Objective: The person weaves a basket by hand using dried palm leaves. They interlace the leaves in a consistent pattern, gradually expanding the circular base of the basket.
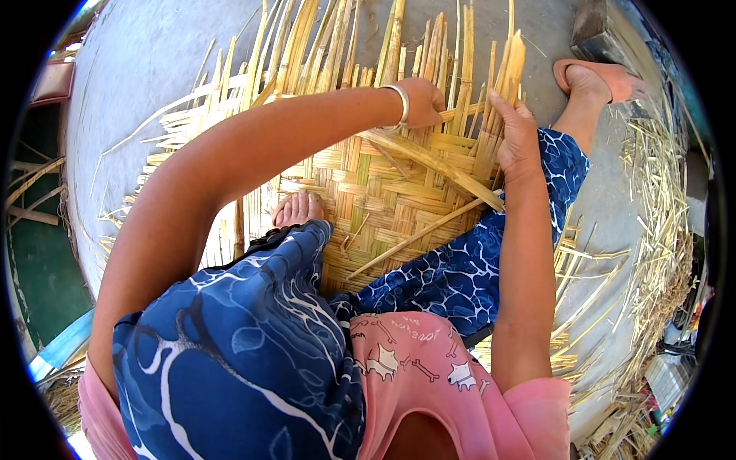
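A half-woven mat of flat yellow reed strips (383,195) spreads on the floor between my legs, its loose strip ends (330,46) fanning out at the far side. My left hand (425,103), with a pale bangle at the wrist, is closed on a narrow reed strip (462,113) that runs crosswise at the weave's far right part. Just right of it, my right hand (519,136) grips raised reed strips (510,69) that stand up from the mat. A thicker loose strip (433,162) lies slantwise over the weave below both hands.
My bare left foot (299,208) rests on the mat; my right foot, in an orange slipper (606,79), is stretched out to the far right. A dark block (598,32) stands beyond it. Straw and reed scraps (663,207) line the right side of the grey floor (138,73).
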A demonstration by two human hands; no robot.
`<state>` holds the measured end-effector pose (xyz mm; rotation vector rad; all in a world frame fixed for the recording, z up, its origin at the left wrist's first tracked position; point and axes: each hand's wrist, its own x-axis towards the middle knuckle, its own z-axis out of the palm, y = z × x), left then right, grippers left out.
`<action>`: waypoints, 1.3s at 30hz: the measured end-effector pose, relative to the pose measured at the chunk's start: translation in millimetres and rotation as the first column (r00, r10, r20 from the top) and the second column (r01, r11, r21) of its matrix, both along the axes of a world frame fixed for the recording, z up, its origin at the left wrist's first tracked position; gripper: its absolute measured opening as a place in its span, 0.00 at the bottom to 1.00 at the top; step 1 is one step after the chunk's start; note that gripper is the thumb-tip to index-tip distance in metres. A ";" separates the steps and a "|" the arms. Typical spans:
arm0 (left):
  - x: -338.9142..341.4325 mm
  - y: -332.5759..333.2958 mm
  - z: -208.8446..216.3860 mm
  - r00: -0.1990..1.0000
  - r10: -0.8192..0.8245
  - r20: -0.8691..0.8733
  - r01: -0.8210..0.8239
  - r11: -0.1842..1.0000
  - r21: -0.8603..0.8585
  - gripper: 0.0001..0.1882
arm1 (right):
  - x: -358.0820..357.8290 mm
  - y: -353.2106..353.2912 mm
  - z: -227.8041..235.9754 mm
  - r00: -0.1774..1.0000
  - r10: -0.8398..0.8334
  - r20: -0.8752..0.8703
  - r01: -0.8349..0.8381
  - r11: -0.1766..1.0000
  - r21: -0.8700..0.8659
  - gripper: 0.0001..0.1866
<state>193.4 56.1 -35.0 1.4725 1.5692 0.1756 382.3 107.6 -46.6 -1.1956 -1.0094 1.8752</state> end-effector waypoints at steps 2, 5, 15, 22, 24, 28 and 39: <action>-1.0 7.2 -1.4 0.999 -0.043 0.011 0.044 0.997 -0.070 0.10 | 3.6 2.7 -2.4 0.998 -0.038 -0.045 0.037 0.999 -0.024 0.14; 3.0 16.8 -1.1 0.988 -0.138 -0.071 0.129 0.985 -0.118 0.10 | 4.6 2.9 -1.6 0.970 -0.046 0.240 0.027 0.996 0.084 0.15; 16.3 24.6 -25.1 0.768 -0.449 -0.457 0.504 0.863 0.000 0.13 | 22.1 -1.8 12.3 0.289 0.106 0.952 -0.634 0.766 0.107 0.26; 14.6 5.9 -1.8 0.896 -0.331 -0.296 0.375 0.921 0.108 0.14 | 29.5 -20.7 39.0 0.203 0.088 0.975 -0.663 0.745 0.071 0.26; 7.5 3.6 4.6 0.881 -0.376 -0.287 0.429 0.891 0.149 0.14 | 30.5 -30.4 41.6 0.183 0.011 0.983 -0.669 0.734 0.116 0.26; -42.3 16.8 31.7 0.996 -0.085 0.010 0.085 0.996 -0.013 0.15 | 47.4 -34.1 36.5 0.400 -0.050 0.915 -0.608 0.732 0.306 0.18; -209.1 -58.8 74.4 0.719 -0.050 -0.693 0.146 0.986 0.080 0.24 | -9.4 -126.7 26.6 0.920 0.095 0.380 -0.169 0.971 0.167 0.15</action>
